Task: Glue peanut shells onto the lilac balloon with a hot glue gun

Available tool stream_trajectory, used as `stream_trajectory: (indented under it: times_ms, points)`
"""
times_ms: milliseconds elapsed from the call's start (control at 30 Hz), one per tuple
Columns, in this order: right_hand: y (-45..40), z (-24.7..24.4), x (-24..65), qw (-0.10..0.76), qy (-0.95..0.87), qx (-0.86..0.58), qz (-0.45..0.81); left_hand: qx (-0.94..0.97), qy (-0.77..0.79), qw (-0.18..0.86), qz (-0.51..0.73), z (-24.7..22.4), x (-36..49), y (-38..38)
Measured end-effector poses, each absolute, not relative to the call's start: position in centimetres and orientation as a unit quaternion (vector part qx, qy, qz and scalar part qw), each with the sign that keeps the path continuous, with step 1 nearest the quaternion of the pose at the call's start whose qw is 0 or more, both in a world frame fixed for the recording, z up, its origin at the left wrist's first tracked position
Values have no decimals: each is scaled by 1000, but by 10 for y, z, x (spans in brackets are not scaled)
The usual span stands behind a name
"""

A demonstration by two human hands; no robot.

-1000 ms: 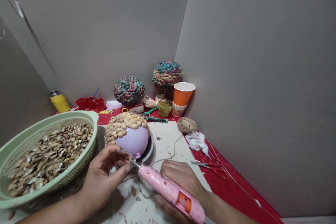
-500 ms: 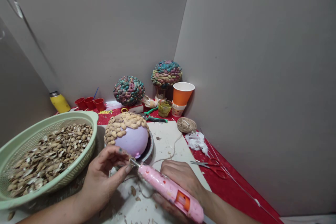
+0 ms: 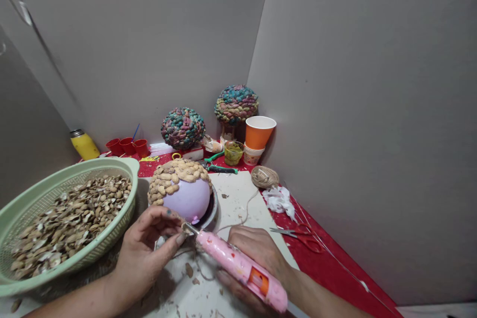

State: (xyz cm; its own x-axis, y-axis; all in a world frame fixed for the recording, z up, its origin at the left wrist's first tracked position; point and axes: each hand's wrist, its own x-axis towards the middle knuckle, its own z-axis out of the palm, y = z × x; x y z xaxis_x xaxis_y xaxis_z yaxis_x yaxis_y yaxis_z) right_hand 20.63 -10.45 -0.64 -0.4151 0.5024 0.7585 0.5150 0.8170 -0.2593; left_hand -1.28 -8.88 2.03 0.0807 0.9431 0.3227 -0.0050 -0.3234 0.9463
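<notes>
My right hand [image 3: 257, 253] grips a pink hot glue gun [image 3: 231, 263], whose metal nozzle points left and up. Between the thumb and fingers of my left hand [image 3: 149, 243] is a small peanut shell [image 3: 187, 229], right at the nozzle tip and partly hidden. Just beyond my hands, a lilac balloon [image 3: 190, 201] rests in a round metal bowl [image 3: 214, 213]. Peanut shells [image 3: 182, 171] cover its top and left side, while its front right is bare, with the pink knot low at the front.
A green colander [image 3: 136, 194] full of shells stands left. Red-handled scissors [image 3: 305, 239], a twine ball [image 3: 264, 177] and crumpled white plastic [image 3: 279, 200] lie right. Behind are two coloured shell-covered balls [image 3: 183, 128], pliers [image 3: 223, 170], an orange paper cup [image 3: 259, 134] and several red cups [image 3: 127, 146].
The glue gun has shifted very slightly, its rear end a little up and left. My left hand has barely moved, still holding the shell at the nozzle.
</notes>
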Motion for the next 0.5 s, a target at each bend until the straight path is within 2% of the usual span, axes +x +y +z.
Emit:
stream_trajectory:
  times_ms: [500]
  points:
    - [-104,-6,207,453,-840,-300,7,612,367,417,563,20,-13,-88]
